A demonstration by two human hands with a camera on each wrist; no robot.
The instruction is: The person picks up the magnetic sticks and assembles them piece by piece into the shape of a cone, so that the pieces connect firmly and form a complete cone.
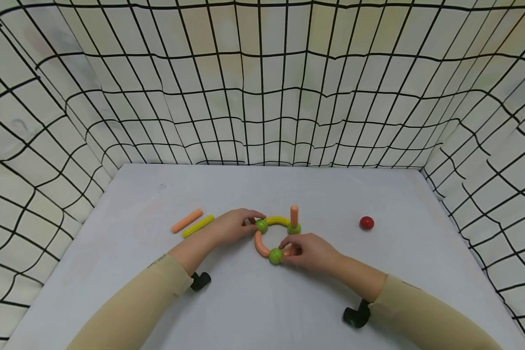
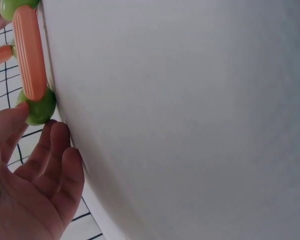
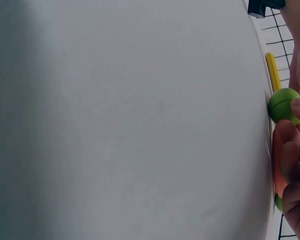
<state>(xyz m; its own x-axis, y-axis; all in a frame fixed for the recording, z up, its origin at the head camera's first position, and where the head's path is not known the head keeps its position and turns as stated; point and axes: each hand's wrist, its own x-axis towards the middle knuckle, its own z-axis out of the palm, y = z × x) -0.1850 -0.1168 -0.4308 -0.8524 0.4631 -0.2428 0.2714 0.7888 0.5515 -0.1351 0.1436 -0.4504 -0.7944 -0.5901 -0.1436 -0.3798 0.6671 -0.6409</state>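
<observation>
A toy ring lies on the grey table (image 1: 262, 301) in the head view. It is made of green balls joined by a yellow curved piece (image 1: 277, 220) and an orange curved piece (image 1: 259, 243). An orange peg (image 1: 294, 215) stands upright on the far right green ball (image 1: 294, 228). My left hand (image 1: 251, 221) pinches the far left green ball (image 1: 261, 225); in the left wrist view the thumb touches that ball (image 2: 40, 107). My right hand (image 1: 286, 250) grips a second orange curved piece (image 3: 277, 165), mostly hidden by its fingers (image 3: 295, 165), beside the near green ball (image 1: 275, 255).
A loose orange stick (image 1: 186, 220) and yellow stick (image 1: 198, 226) lie left of the ring. A red ball (image 1: 366, 222) sits alone to the right. Gridded cloth walls (image 1: 262, 97) enclose the table on three sides.
</observation>
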